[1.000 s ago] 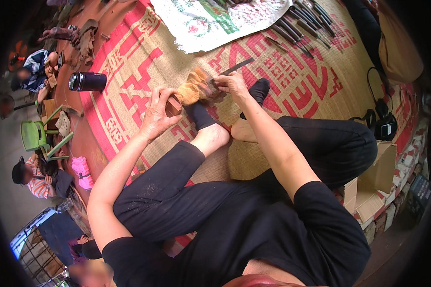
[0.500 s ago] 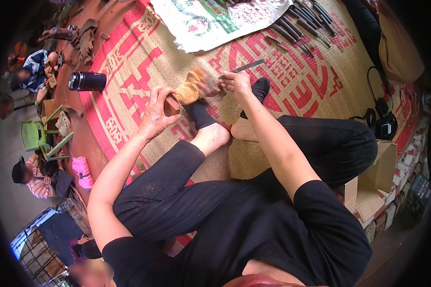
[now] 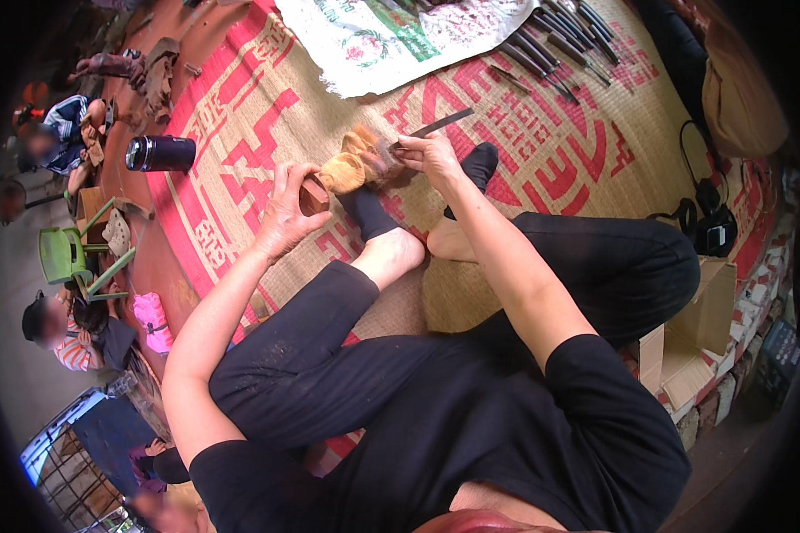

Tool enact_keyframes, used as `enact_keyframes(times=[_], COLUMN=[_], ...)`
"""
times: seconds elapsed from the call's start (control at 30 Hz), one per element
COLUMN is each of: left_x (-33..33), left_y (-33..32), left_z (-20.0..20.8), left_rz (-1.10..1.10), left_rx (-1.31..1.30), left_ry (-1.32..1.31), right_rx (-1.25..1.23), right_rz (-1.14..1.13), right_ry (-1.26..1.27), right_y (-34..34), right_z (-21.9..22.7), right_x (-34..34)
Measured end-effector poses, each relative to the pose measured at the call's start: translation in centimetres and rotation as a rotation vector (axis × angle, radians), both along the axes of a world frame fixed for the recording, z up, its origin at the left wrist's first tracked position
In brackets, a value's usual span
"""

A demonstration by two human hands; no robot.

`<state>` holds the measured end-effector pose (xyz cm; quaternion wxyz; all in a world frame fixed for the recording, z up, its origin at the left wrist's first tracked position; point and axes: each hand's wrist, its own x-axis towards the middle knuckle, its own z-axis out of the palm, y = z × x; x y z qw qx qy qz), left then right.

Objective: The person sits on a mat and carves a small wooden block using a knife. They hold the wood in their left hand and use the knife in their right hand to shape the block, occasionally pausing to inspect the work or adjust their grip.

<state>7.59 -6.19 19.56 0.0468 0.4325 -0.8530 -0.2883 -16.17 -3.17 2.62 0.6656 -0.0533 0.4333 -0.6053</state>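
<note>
A carved wooden piece (image 3: 348, 171), yellowish with rounded folds, lies slantwise in front of me, by my socked foot. My left hand (image 3: 293, 206) is closed around its reddish-brown, block-like end (image 3: 313, 195). In my right hand (image 3: 425, 156) is a long, flat, dark bar like a file (image 3: 444, 123), gripped between thumb and fingers. That hand is beside the carving's far end, which looks darker and blurred. Whether the tool touches the wood I cannot tell.
I sit on a red-patterned straw mat (image 3: 249, 169). Several carving tools (image 3: 551, 44) lie beside a white printed sack (image 3: 373, 44). A dark bottle (image 3: 160, 153) stands to the left, with a green chair (image 3: 67, 253) and people farther off. A cardboard box (image 3: 693, 324) is at my right.
My right hand has shifted slightly left along the carving, carrying the file-like bar with it. My left hand and the carving have moved only a little left.
</note>
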Motion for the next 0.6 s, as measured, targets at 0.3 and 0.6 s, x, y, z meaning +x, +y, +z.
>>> enact_keyframes(times=[0.3, 0.6], left_x=[0.1, -0.1], left_y=[0.0, -0.1], left_z=[0.0, 0.1], left_rz=[-0.017, -0.017], left_rx=[-0.007, -0.005], left_ry=[-0.005, -0.019], right_rx=[-0.008, -0.013], right_rz=[0.030, -0.004], right_ry=[0.040, 0.019], right_y=[-0.2, -0.4], right_z=[0.2, -0.4], right_x=[0.2, 0.0])
